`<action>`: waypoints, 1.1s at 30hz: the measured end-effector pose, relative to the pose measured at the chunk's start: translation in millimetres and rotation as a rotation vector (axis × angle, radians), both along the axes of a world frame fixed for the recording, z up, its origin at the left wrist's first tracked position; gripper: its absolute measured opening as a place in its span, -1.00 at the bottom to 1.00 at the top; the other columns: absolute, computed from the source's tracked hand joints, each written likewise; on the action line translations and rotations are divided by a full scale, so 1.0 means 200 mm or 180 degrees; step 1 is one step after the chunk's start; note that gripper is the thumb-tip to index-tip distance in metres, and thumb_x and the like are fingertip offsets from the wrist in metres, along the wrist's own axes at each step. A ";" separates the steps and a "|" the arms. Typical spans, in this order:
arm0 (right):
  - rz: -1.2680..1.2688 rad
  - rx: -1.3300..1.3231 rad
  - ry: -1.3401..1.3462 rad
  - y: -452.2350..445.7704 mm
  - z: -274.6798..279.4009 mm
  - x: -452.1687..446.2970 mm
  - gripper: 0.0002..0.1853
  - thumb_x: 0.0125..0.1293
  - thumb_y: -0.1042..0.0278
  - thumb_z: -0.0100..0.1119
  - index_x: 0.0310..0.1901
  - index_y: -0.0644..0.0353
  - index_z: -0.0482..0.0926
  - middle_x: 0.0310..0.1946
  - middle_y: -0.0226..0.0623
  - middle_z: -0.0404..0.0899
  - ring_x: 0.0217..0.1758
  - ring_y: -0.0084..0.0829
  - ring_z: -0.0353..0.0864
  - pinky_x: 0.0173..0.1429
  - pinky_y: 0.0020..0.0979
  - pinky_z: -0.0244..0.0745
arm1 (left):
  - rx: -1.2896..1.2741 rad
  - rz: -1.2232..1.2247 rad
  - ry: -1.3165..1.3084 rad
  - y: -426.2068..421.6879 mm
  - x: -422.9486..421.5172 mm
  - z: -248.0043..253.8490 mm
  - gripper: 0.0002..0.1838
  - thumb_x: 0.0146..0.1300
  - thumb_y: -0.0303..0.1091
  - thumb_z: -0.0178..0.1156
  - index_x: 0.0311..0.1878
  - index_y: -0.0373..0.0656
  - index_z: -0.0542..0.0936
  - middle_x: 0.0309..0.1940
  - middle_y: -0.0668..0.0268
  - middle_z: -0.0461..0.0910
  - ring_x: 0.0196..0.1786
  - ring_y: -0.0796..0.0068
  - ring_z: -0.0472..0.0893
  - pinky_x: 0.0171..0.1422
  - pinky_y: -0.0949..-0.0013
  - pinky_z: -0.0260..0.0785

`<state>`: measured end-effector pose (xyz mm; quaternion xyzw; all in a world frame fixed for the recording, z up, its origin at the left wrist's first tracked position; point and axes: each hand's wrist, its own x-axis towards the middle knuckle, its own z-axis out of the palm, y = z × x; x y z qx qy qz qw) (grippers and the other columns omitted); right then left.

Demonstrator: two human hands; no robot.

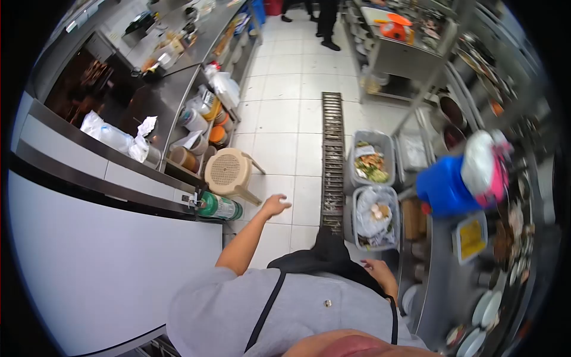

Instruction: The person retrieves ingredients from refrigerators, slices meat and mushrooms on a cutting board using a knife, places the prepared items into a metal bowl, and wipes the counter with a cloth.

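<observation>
My left hand (pixel 276 206) hangs out in front of me over the white tiled floor, fingers loosely apart and nothing in it. The nearest thing to it is a beige plastic stool (pixel 228 171), just beyond and to the left. Close to my right side is my right hand (pixel 380 275), also holding nothing, its fingers slightly bent and apart. Just ahead of that hand stands a grey bin (pixel 355 215) lined with a clear bag and holding rubbish. Behind it is another grey bin (pixel 392 159) with food scraps.
A metal floor drain (pixel 332 137) runs along the aisle. At left are a white cabinet (pixel 107 250), a green cylinder (pixel 220 206) and shelves of jars. On the right counter sit a blue container (pixel 443 185) and a tub of yellow food (pixel 470 238). A person (pixel 328 24) stands far ahead.
</observation>
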<state>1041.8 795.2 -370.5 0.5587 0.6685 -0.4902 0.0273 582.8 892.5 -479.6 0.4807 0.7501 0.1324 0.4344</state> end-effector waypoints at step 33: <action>-0.3167 0.0830 -0.0735 3.96 -0.82 -0.23 -0.65 0.27 0.45 0.05 0.08 0.35 0.52 -0.09 0.15 0.59 0.02 0.10 0.58 0.16 -0.01 0.45 | -0.0976 -0.1299 0.0003 4.70 -0.13 0.16 -0.47 0.36 -0.31 0.23 0.34 -0.27 0.40 0.02 0.13 0.60 0.08 0.36 0.54 0.16 0.36 0.39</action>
